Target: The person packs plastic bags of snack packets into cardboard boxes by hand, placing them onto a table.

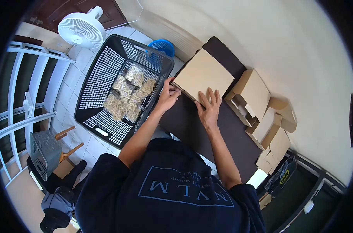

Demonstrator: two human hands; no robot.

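A closed tan cardboard box (203, 72) lies on a dark brown table (184, 120) in front of me. My left hand (168, 96) holds the box's near left corner with fingers curled on its edge. My right hand (209, 108) rests flat, fingers spread, on the box's near edge and the table just before it. Both forearms reach forward from my dark blue shirt.
A black perforated basket (95, 77) on the floor at left holds clear packets of small pale pieces (128, 93). Behind it are a blue basket (163, 46) and a white fan (81, 29). Open and flat cardboard boxes (256, 95) pile at the table's right. A wall runs beyond.
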